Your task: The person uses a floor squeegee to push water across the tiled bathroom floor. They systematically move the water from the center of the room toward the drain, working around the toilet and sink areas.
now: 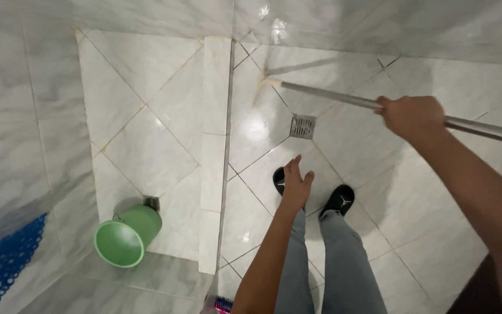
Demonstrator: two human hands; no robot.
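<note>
where the view drops straight down past the person's own body, grey trouser legs (pixel 326 261) fill the near edge, soft cloth ending in two black shoes (pixel 338 200) planted on the floor. low at the near edge a small bristly thing in pink and blue (pixel 223 304) peeks in, too cut off to tell what it is. the left hand (pixel 295 185) hangs empty above the left shoe, fingers loosely spread and holding nothing. to the left, a blue mat (pixel 1 264) full of round holes leans by the grey marbled wall. near it a green plastic bucket (pixel 128 235) lies tipped on its side, its round mouth facing the camera and nothing inside it (the inside shows only smooth green). just behind the bucket sits a small dark drain (pixel 151 202). a raised white tiled curb (pixel 211 151) runs away from the camera and splits the floor in two. the floor tiles (pixel 146 116) are glossy pale squares laid on the diagonal, with brownish grout lines. farther on, a square metal drain grate (pixel 302 125) sits in the right half. the right hand (pixel 411 115) is closed in a fist around a long silver metal pole (pixel 332 97), which slants from the right edge down to the far floor, its tip (pixel 269 81) touching the tiles by the back wall.
</note>
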